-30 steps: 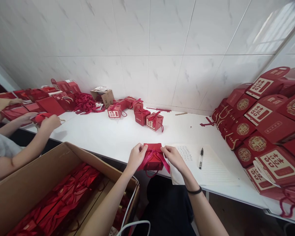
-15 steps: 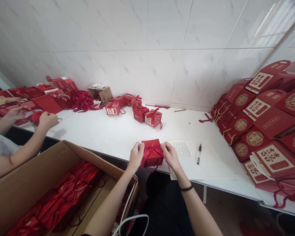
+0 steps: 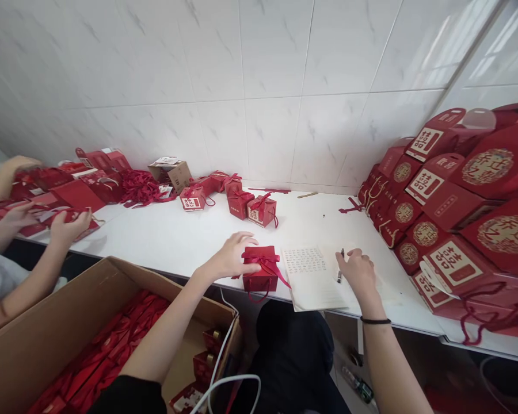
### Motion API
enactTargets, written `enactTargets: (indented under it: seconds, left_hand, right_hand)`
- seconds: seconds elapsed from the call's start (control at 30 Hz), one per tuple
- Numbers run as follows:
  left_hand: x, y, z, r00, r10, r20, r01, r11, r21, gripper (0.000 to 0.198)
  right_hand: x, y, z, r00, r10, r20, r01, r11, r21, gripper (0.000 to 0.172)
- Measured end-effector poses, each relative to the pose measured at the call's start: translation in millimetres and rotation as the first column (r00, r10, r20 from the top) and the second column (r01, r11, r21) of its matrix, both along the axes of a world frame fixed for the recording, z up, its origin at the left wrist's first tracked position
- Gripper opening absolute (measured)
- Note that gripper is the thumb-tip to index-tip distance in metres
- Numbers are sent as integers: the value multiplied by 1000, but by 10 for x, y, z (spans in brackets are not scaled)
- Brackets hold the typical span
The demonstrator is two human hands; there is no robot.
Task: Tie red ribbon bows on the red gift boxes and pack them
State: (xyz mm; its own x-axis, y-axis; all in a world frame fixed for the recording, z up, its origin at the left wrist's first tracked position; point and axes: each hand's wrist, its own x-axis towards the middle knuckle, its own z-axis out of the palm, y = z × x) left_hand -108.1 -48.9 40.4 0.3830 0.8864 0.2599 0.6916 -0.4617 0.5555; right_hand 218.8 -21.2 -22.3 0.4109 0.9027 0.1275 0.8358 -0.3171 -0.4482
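Observation:
A red gift box point(image 3: 259, 283) tied with a ribbon bow stands at the table's front edge, its cord handle hanging down in front. My left hand point(image 3: 228, 257) is around its left side, thumb against the ribbon and fingers behind the top. Over the paper, my right hand point(image 3: 359, 271) has its thumb and curled fingers at a black pen point(image 3: 339, 276), hiding part of it. The handwritten notebook point(image 3: 304, 261) lies between the box and the pen.
Stacked red boxes point(image 3: 446, 207) rise at the right. Several bow-tied boxes point(image 3: 261, 211) stand behind. A large carton point(image 3: 125, 270) of red boxes sits at lower left, with a white cable point(image 3: 237, 378) beside it. At far left, another person's hands point(image 3: 67, 227) handle red material beside piled ribbons point(image 3: 142, 187).
My right hand has left the gift box and moved right to the pen. My left hand has shifted its hold at the box's left side. The view has turned slightly right.

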Motion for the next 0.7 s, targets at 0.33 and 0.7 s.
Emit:
enactTargets:
  seconds: [0.33,0.7]
  left_hand:
    - [156,27,-52,999,-36,-5,34,988,-148,67]
    - [-331,-510,103,137,355,925,187,907,-376,63]
  right_hand:
    - [115,1,-275,991,119,-61,-117,993,25,41]
    - [352,11,-423,843,121,-524,5,973,232,40]
